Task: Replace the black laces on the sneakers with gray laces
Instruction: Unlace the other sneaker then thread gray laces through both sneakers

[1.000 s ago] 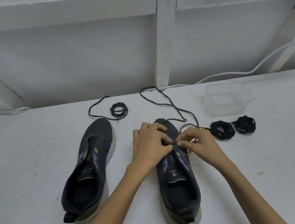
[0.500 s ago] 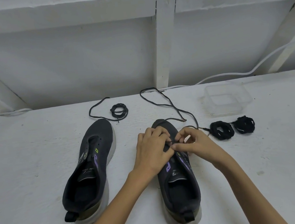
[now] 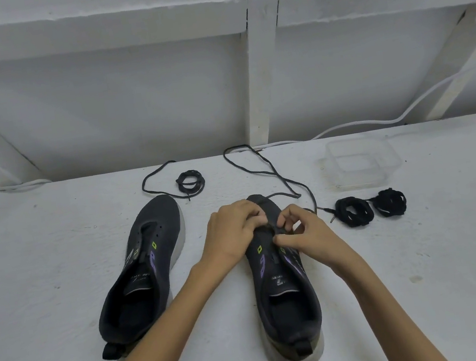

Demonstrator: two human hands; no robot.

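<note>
Together: left hand [image 3: 232,233], right hand [image 3: 306,235] atop sneaker [image 3: 289,304].

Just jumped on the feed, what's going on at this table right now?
A person is lacing the dark knit sneaker on the right. The left hand grips its front, while the right hand pinches the long dark lace at the eyelets; the rest of it trails toward the wall. The matching sneaker on the left has no lace. Two black lace bundles lie beside a clear plastic tub.
</note>
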